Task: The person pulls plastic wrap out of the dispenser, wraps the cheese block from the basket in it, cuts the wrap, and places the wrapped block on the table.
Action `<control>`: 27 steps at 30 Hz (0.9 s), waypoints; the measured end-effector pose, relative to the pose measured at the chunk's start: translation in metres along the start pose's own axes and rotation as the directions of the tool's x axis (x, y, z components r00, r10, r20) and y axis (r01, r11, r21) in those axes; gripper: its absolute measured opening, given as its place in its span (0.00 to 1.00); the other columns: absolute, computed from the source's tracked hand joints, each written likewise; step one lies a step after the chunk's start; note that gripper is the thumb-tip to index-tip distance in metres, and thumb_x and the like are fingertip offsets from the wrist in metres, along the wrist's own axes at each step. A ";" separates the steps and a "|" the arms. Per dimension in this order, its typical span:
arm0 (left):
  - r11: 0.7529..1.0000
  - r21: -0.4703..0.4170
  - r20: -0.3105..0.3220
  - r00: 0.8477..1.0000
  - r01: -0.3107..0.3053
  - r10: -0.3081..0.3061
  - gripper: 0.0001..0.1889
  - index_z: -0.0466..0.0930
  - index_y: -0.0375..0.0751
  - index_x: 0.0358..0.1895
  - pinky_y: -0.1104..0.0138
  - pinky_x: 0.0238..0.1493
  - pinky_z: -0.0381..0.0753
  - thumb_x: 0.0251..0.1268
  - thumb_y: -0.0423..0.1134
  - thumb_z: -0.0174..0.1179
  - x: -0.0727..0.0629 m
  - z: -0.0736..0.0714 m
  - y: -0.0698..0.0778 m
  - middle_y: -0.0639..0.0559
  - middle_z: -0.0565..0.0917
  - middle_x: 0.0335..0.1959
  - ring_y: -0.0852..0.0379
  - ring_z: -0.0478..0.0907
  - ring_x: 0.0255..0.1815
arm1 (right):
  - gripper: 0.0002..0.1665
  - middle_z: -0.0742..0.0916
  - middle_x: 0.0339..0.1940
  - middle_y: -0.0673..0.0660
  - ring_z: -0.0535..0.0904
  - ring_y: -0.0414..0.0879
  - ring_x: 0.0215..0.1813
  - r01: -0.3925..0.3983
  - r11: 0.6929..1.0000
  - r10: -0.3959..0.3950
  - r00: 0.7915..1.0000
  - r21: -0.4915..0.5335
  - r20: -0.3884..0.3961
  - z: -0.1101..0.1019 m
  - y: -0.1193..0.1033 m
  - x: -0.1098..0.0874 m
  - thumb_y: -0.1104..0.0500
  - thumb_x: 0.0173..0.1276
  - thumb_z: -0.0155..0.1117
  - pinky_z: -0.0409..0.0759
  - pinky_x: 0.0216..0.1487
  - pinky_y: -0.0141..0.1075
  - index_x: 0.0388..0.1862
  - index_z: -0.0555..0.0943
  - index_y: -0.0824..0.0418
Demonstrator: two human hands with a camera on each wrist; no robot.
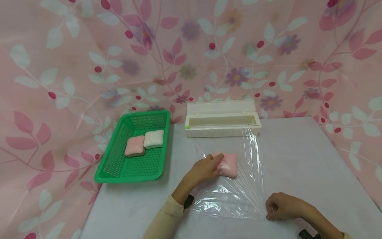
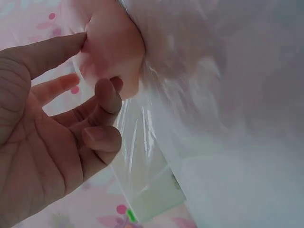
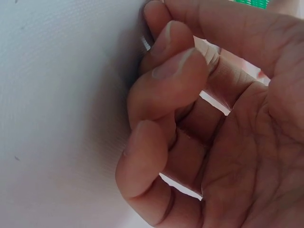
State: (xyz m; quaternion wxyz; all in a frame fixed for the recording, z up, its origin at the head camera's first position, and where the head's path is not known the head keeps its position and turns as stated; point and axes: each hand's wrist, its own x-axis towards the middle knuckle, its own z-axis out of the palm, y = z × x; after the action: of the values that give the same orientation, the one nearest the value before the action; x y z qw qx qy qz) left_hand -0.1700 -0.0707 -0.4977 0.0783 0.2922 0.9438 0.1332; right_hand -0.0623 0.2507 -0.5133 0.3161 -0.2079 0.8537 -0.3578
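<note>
A pink bar of soap (image 1: 229, 166) lies amid a sheet of clear cling film (image 1: 226, 202) on the table. My left hand (image 1: 206, 169) holds the soap by its left side. From the left wrist view, the thumb and curled fingertips (image 2: 111, 95) are against the soap (image 2: 114, 47). At the film's near right corner, my right hand (image 1: 283, 206) pinches the edge, and taut creases run from there toward the soap. Its fingers (image 3: 147, 152) are curled close over the white table surface in the right wrist view. The film's far end reaches the white dispenser box (image 1: 222, 132).
The dispenser box stands at the back with its lid (image 1: 221, 107) raised. On the left, a green plastic basket (image 1: 128, 179) contains another pink soap bar (image 1: 135, 146) and a white soap bar (image 1: 153, 138). A floral curtain (image 1: 191, 49) hangs behind the white table (image 1: 298, 159).
</note>
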 end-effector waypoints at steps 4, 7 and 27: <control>0.999 -0.014 -0.032 0.999 0.030 -0.030 0.30 0.61 0.49 0.73 0.59 0.37 0.79 0.72 0.49 0.57 -0.021 -0.005 -0.003 0.44 0.80 0.47 0.52 0.80 0.41 | 0.13 0.75 0.15 0.43 0.69 0.35 0.20 0.018 1.000 -0.018 1.000 0.017 0.002 0.000 0.000 0.000 0.55 0.58 0.73 0.65 0.21 0.30 0.19 0.77 0.53; 0.998 -0.026 0.006 0.999 0.049 -0.049 0.21 0.73 0.46 0.61 0.63 0.36 0.78 0.71 0.50 0.59 -0.041 -0.008 -0.006 0.51 0.81 0.41 0.57 0.80 0.39 | 0.13 0.74 0.15 0.42 0.68 0.34 0.20 0.040 0.999 -0.040 0.999 0.032 0.007 0.000 0.001 -0.001 0.56 0.59 0.72 0.64 0.21 0.29 0.19 0.77 0.53; 0.990 -0.089 0.160 0.979 -0.111 0.124 0.13 0.81 0.50 0.37 0.73 0.37 0.73 0.51 0.34 0.74 -0.132 0.007 -0.022 0.65 0.75 0.32 0.70 0.69 0.32 | 0.12 0.74 0.15 0.42 0.68 0.34 0.20 0.048 0.997 -0.049 0.999 0.057 0.004 0.000 0.001 -0.003 0.58 0.59 0.71 0.64 0.22 0.29 0.20 0.78 0.54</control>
State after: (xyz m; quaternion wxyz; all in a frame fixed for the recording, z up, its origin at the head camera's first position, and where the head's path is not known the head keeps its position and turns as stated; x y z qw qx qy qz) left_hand -0.0723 -0.1623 -0.5014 0.1596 0.3543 0.9090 0.1504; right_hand -0.0602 0.2526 -0.5132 0.3153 -0.2203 0.8370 -0.3892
